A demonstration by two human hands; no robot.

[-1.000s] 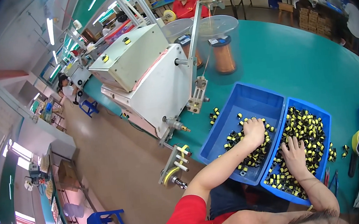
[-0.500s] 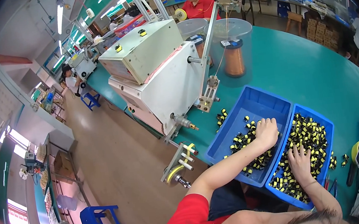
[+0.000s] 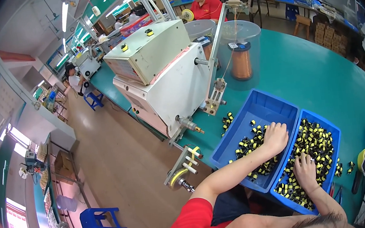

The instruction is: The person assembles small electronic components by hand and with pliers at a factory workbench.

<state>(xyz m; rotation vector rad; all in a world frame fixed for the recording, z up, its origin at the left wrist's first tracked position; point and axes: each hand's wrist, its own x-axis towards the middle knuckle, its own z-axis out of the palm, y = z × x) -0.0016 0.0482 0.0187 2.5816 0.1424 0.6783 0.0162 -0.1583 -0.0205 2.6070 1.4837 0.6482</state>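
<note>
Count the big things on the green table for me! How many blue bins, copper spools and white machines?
Blue bins: 2
Copper wire spools: 1
White machines: 1
Total: 4
The small yellow-and-black parts in the bins are too many to count.

A heap of small black-and-yellow parts [image 3: 251,146] lies loose under and just in front of the left hand's fingers [image 3: 278,126], covering only part of the floor of an open, rectangular blue bin [image 3: 258,107] that sits tilted on the green surface. Touching that bin's side, a second blue bin [image 3: 332,130] of the same kind holds a far denser layer of the same black-and-yellow parts [image 3: 313,137], which spreads beneath and all around the right hand's fingers [image 3: 302,159].
</note>
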